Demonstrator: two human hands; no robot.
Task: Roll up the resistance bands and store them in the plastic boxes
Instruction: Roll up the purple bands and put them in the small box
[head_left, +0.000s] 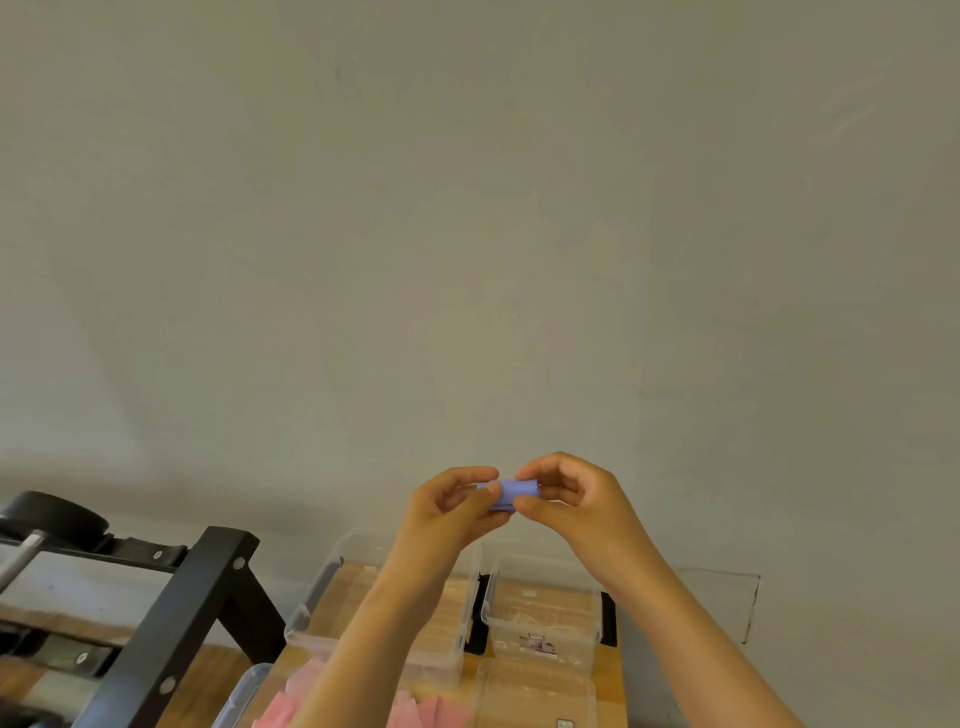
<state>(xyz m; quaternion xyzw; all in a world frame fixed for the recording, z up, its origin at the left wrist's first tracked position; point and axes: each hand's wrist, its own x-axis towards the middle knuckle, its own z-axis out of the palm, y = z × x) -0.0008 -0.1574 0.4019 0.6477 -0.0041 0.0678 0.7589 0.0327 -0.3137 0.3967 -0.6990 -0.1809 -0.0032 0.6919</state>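
Purple band (508, 494) rolled up small, held in the air above the boxes, pinched from both ends.
Left hand (451, 512) and right hand (569, 499) each pinch one end, fingers curled tight on the roll. To finish well, hold the turns snug and the edges lined up, since a loose pinch likely lets it spring open. Then lower it into the clear box (488, 608) below. Pink bands (436, 709) lie on the table (608, 670).

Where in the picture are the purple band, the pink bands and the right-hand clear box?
purple band (508, 492): head view, middle of the roll.
pink bands (436, 712): head view, top sheet.
right-hand clear box (545, 605): head view, bare floor.
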